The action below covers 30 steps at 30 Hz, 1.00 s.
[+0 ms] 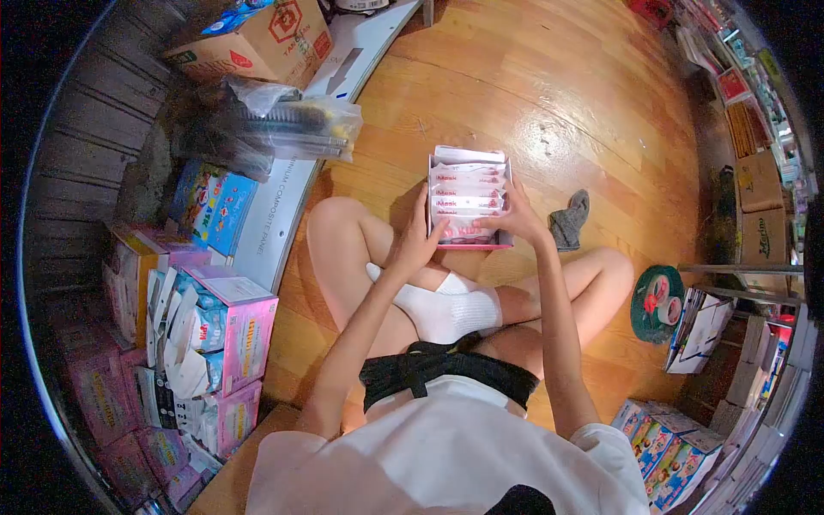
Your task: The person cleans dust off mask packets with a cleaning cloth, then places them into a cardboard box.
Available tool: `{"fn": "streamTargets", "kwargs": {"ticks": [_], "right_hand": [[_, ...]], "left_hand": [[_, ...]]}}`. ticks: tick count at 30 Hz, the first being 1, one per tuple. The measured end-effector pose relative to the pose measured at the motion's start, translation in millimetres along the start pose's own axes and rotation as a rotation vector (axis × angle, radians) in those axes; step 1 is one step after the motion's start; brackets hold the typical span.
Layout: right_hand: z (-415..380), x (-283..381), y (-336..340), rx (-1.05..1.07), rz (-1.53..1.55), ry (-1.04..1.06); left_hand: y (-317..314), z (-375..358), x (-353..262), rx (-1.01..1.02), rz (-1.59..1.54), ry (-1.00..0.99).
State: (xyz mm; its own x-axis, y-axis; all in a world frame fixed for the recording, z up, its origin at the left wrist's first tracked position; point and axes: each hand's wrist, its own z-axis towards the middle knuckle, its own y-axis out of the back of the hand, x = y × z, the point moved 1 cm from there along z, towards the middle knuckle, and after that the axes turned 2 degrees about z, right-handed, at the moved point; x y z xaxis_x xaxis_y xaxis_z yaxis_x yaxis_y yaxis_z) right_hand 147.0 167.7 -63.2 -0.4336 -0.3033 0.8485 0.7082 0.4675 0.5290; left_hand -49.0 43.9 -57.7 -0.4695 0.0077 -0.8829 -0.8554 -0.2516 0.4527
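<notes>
I sit cross-legged on a wooden floor with an open pink box (468, 245) of white packets (466, 190) in front of my knees. My left hand (415, 245) grips the box's left side, fingers up along its wall. On the right side, my right hand (518, 215) rests on the box's edge with fingers over the packets. The packets stand in a row inside the box, red lettering on each.
A grey sock (569, 220) lies on the floor right of the box. Stacked pink cartons (227, 330) and blue boxes (216, 206) line the left. A cardboard carton (266, 39) and a plastic-wrapped bundle (292, 129) sit at upper left. Shelves with goods (760, 197) fill the right.
</notes>
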Motion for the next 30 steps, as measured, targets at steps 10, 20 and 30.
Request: {"fn": "streamTargets", "kwargs": {"ticks": [10, 20, 30], "right_hand": [[9.6, -2.0, 25.3, 0.206, -0.118, 0.006], [51.0, -12.7, 47.5, -0.182, -0.076, -0.052], [92.3, 6.5, 46.1, 0.051, 0.146, 0.013]], "left_hand": [[4.5, 2.7, -7.1, 0.032, 0.007, 0.006], [17.8, 82.2, 36.6, -0.073, -0.037, 0.034], [35.0, 127.5, 15.6, 0.168, -0.084, -0.016]]}}
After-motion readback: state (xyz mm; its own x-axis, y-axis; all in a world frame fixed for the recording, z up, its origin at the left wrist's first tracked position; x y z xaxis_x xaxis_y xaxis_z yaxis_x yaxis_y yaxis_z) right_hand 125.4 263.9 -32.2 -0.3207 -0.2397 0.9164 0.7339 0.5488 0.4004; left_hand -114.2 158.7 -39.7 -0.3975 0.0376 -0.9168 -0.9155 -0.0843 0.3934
